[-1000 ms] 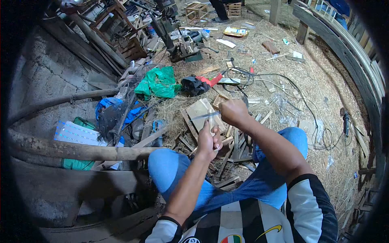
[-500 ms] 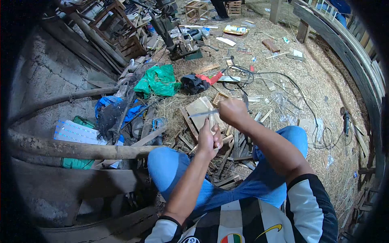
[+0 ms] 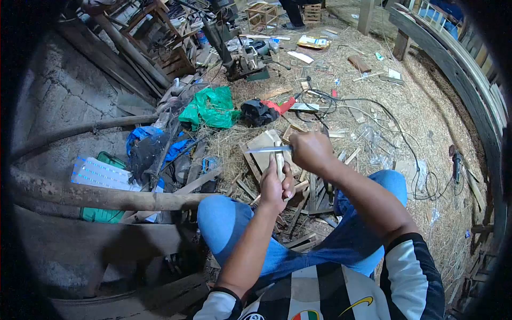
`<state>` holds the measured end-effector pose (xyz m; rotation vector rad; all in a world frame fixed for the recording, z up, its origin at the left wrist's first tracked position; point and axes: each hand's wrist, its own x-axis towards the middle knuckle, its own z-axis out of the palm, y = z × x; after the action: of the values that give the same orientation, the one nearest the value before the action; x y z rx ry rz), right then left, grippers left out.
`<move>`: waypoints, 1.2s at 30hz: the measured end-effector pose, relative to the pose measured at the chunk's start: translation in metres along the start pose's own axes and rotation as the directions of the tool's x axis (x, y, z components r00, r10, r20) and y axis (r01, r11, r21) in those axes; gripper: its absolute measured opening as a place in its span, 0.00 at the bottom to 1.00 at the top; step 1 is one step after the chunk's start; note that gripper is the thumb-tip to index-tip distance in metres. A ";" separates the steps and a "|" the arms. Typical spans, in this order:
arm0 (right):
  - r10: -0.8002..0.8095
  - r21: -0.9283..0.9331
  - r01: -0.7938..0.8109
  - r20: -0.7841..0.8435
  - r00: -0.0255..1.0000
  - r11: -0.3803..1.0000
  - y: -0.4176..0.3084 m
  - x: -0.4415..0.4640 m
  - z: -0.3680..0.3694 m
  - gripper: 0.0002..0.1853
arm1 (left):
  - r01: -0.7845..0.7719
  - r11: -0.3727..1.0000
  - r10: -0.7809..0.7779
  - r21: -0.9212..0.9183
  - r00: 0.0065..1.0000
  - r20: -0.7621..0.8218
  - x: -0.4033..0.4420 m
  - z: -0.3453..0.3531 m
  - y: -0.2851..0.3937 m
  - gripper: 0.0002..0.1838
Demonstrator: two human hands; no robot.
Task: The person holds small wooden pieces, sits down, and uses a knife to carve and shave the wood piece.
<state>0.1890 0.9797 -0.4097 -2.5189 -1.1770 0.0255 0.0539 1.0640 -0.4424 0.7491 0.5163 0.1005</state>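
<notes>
My left hand point(image 3: 276, 188) is wrapped round a small pale wooden piece point(image 3: 280, 166), which stands up out of my fist. A thin flat metal blade point(image 3: 266, 150) lies across the upper end of that piece. My right hand point(image 3: 312, 152) is closed round the blade's near end; the handle is hidden inside my fist. Beyond and below both hands, a light wooden board point(image 3: 261, 142) rests on a heap of wood offcuts point(image 3: 304, 205) between my knees.
A green plastic bag point(image 3: 209, 108), a red power tool point(image 3: 285, 106) and black cables point(image 3: 384, 106) lie ahead. A round pole point(image 3: 101, 197) runs along the left. A metal machine point(image 3: 248, 65) stands further off. Near the top, a person's leg point(image 3: 293, 13) shows.
The blade has shifted slightly along the wooden piece, with my right hand moving a little right. Both hands keep their grip. The whole view has shifted slightly.
</notes>
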 end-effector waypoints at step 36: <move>-0.069 -0.061 0.072 0.058 0.996 0.996 -0.009 -0.003 0.002 0.08 | -0.087 0.985 0.104 0.150 0.989 -0.108 -0.007 0.007 -0.001 0.29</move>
<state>0.1805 0.9830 -0.4088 -2.5439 -1.3076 0.0414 0.0507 1.0567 -0.4357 0.9147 0.6021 0.1979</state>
